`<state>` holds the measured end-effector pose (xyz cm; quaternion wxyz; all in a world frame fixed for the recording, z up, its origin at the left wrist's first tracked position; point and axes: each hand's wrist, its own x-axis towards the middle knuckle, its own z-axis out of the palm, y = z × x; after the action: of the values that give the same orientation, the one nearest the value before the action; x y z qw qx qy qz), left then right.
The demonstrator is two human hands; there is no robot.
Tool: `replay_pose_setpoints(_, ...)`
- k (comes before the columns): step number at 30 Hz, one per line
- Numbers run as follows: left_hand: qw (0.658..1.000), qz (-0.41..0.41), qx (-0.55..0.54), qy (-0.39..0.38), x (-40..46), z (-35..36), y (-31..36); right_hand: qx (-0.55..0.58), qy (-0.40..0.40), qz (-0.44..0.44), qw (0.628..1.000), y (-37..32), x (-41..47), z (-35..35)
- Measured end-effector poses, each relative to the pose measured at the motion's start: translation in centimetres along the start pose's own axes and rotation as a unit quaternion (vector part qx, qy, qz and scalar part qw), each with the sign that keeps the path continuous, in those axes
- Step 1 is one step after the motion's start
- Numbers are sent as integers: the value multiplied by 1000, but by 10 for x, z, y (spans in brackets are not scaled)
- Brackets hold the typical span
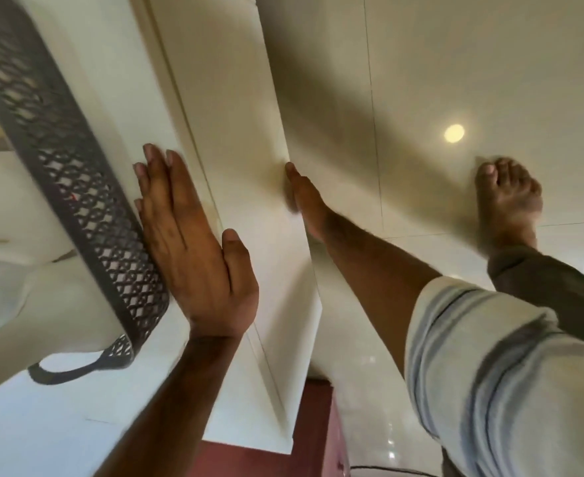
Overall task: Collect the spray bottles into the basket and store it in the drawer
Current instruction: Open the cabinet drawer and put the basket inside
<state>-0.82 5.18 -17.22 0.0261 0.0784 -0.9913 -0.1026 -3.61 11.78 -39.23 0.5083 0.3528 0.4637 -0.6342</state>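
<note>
A dark grey latticed basket (77, 187) sits inside the white drawer (235, 166), seen from above at the left. No spray bottle shows clearly through its wall. My left hand (187, 249) lies flat with straight fingers on the drawer's top edge, beside the basket's wall. My right hand (304, 201) presses with straight fingers against the outer face of the drawer front, partly hidden behind that edge.
Glossy cream floor tiles (421, 80) fill the right side, with a lamp reflection. My bare foot (505, 201) and trouser leg stand at the right. A dark red cabinet part (266, 459) shows below the drawer. The picture is motion-blurred.
</note>
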Motion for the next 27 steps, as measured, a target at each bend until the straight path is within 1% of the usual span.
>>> replay_pose_setpoints(3, 1000, -6, 4, -3, 0, -2, 3, -26, 7, -3, 1000, -3, 10, 2)
replay_pose_setpoints(4, 1000, -4, 4, -1, 0, -2, 3, -50, 9, 0, 999, -8, 9, -1)
replay_pose_setpoints(6, 1000, -2, 6, 2, 1, -2, 1, -131, 24, 0, 991, -14, 0, -11)
replay_pose_setpoints(7, 1000, -1, 8, 1, 1, -1, -1, -172, 40, -17, 984, -16, -9, -17)
replay_pose_setpoints(8, 1000, -2, 10, 0, 2, 0, -2, -200, 54, -53, 977, -17, -23, -24)
replay_pose_setpoints(10, 1000, -11, 22, -7, 1, -2, -1, -218, 62, -184, 956, -20, -67, -32)
replay_pose_setpoints(11, 999, -19, 25, -12, 1, -2, 0, -223, 56, -259, 938, -23, -90, -34)
replay_pose_setpoints(13, 999, -43, 15, -24, 2, -2, 3, -248, 36, -358, 899, -29, -135, -32)
replay_pose_setpoints(15, 998, -56, -1, -34, 2, -5, 4, -293, 28, -400, 868, -36, -168, -25)
replay_pose_setpoints(17, 998, -50, 1, -41, 2, -5, 3, -341, 25, -410, 846, -43, -189, -20)
replay_pose_setpoints(18, 998, -45, 6, -42, 2, -5, 1, -375, 32, -415, 829, -49, -195, -18)
replay_pose_setpoints(19, 998, -42, 9, -44, 2, -5, 1, -430, 55, -426, 794, -55, -198, -17)
replay_pose_setpoints(20, 998, -47, 14, -46, 2, -4, 2, -504, 95, -444, 734, -64, -197, -19)
replay_pose_setpoints(21, 998, -49, 15, -48, 2, -4, 4, -577, 132, -470, 654, -73, -196, -23)
replay_pose_setpoints(22, 998, -48, 20, -48, 2, -2, 5, -633, 151, -494, 576, -81, -196, -30)
replay_pose_setpoints(23, 997, -48, 24, -49, 2, -2, 4, -666, 148, -520, 514, -89, -195, -34)
replay_pose_setpoints(24, 997, -48, 36, -56, 1, -4, -1, -686, 131, -541, 469, -94, -196, -34)
replay_pose_setpoints(25, 996, -48, 47, -66, 0, -6, -5, -709, 120, -540, 437, -98, -197, -32)
replay_pose_setpoints(26, 995, -35, 51, -79, -2, -7, -8, -736, 120, -526, 409, -103, -194, -35)
replay_pose_setpoints(27, 994, -25, 61, -90, 0, -4, -5, -755, 126, -512, 391, -103, -190, -44)
